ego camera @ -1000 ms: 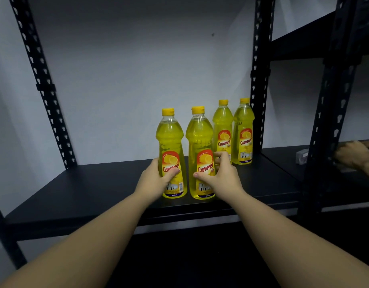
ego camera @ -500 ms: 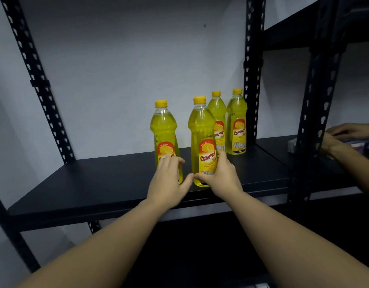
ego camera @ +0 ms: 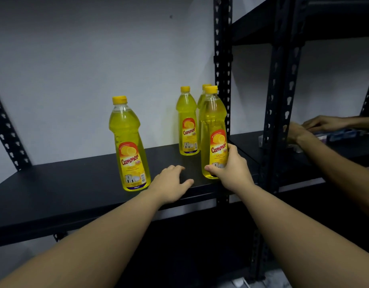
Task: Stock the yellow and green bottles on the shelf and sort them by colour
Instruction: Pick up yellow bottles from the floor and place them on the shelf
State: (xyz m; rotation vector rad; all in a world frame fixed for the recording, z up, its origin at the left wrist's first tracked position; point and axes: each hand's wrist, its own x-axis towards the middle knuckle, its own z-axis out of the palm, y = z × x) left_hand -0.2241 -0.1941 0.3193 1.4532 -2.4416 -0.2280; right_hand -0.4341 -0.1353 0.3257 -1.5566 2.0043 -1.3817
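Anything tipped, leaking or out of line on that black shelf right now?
Nothing spilled or damaged. All four yellow capped bottles stand upright, but the left one stands alone, apart from the three near the black upright post. The right hand grips the front bottle; the left hand is open over the black shelf.

The left hand (ego camera: 171, 183) has let go of the left yellow bottle (ego camera: 129, 146); the right hand (ego camera: 231, 171) has slid its bottle (ego camera: 213, 129) rightward, opening a gap.
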